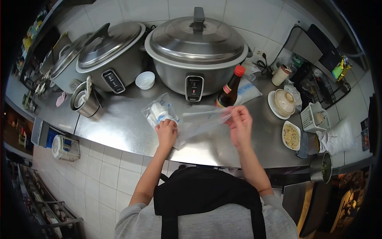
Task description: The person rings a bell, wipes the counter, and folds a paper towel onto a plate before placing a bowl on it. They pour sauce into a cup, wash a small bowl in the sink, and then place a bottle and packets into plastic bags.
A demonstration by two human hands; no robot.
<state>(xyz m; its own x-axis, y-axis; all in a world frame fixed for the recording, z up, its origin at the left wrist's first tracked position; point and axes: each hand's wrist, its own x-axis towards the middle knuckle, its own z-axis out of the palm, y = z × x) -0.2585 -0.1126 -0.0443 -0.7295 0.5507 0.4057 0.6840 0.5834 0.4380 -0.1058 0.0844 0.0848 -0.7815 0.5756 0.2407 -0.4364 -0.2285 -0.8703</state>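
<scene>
On the steel desk [119, 131], much was hard for us to read: the clear bag [201, 121] was so see-through that its edges melted into the metal, and we could not tell whether it was empty. Our left hand [166, 133] covered the near end of a packet [159, 111] of white items, whose printing was too small to make out. Our left fingers [165, 124] lay curled together, pressing down on the bag's left end where it met the packet. Our right hand [240, 123] was raised just in front of a sauce bottle [230, 89], its fingers [234, 113] pinched shut on the bag's right edge, so the bag stretched between both hands, its right end lifted off the desk. Behind stood two rice cookers [195, 51], the far left one cut off by shadow.
</scene>
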